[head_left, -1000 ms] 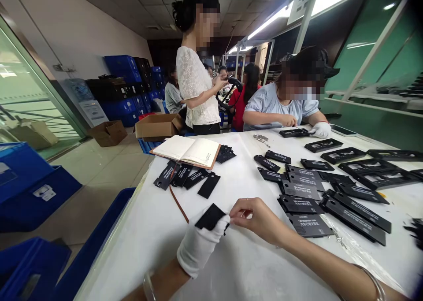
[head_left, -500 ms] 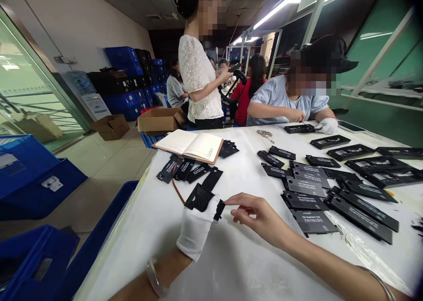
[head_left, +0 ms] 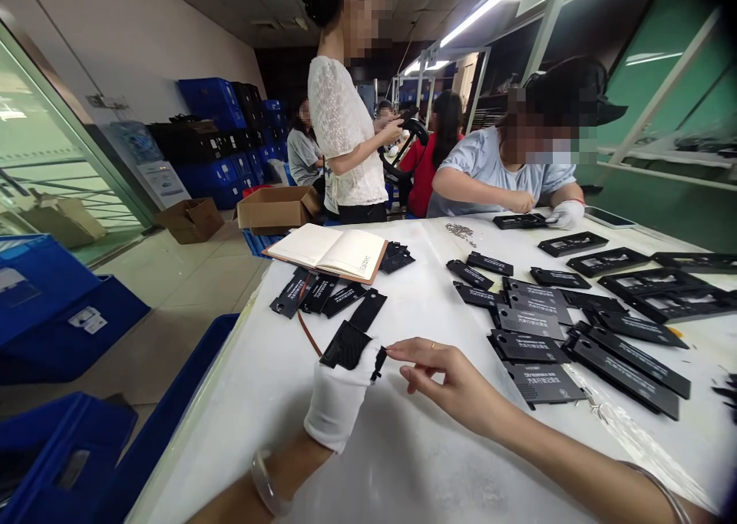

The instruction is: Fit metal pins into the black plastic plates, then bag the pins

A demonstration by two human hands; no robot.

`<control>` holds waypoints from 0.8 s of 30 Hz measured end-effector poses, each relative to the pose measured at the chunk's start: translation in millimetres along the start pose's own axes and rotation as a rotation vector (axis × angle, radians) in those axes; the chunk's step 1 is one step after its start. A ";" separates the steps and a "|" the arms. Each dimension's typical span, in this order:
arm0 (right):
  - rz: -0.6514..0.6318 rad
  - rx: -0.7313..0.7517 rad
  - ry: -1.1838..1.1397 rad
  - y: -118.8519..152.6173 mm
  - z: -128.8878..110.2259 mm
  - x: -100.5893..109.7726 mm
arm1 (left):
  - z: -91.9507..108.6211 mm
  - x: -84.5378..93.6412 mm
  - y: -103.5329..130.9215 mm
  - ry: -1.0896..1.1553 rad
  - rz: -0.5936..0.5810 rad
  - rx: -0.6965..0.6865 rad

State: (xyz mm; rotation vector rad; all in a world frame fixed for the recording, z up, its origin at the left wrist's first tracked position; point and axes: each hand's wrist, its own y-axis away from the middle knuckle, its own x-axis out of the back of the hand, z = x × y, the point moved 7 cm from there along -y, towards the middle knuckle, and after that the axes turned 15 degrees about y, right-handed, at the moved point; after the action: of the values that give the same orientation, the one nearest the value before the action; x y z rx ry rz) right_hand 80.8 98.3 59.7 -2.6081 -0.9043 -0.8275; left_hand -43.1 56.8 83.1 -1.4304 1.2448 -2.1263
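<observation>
Blue bins are standing on the floor at far left, alongside the white tabletop. An open notebook is resting near the tabletop's far left corner, partly covering several printed black plates; a brown strap is trailing from beneath it toward the hands. The left hand, gloved in white, is grasping a black part, its grip closed around the middle. The part's broad, textured portion is projecting beyond the grip to the upper left, while a narrow, notched end is emerging to the right of the gloved fingers. The right hand, bare, is extending its index finger to that notched end, the tip at or just beside it; its grip is slack, the thumb standing apart and the other fingers loosely curling around nothing visible. Beyond, a heap of small metal pieces is lying on the tabletop. To the right, overlapping lettered plates are lying in rows. Behind them a co-worker in light blue is handling a black frame, and further frames are lying at far right.
</observation>
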 end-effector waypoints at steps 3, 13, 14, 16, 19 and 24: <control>-0.007 0.005 0.020 0.5 -0.9 -0.7 | 8.4 3.4 -3.8 -0.132 0.025 -0.096; 0.023 -0.128 0.007 -3.6 21.4 -5.0 | 16.3 -1.0 0.1 0.086 -0.029 -0.112; 0.001 -0.132 -0.021 -4.3 22.4 -6.6 | 12.9 -3.9 1.6 0.196 -0.078 -0.046; -0.061 -0.133 -0.067 -5.8 23.8 -6.6 | -0.1 -9.7 6.3 0.393 -0.167 0.155; -0.156 -0.148 -0.064 -8.6 29.6 6.2 | -29.6 -10.6 14.3 0.639 -0.141 0.492; -0.319 -0.158 0.065 -7.8 45.6 31.3 | -76.1 -19.0 21.4 0.984 0.041 0.924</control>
State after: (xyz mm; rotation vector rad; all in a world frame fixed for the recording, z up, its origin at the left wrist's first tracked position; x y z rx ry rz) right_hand 115.7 138.2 42.0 -2.5852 -1.3079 -1.0972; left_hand -104.3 94.1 44.8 0.0548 0.2817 -2.8391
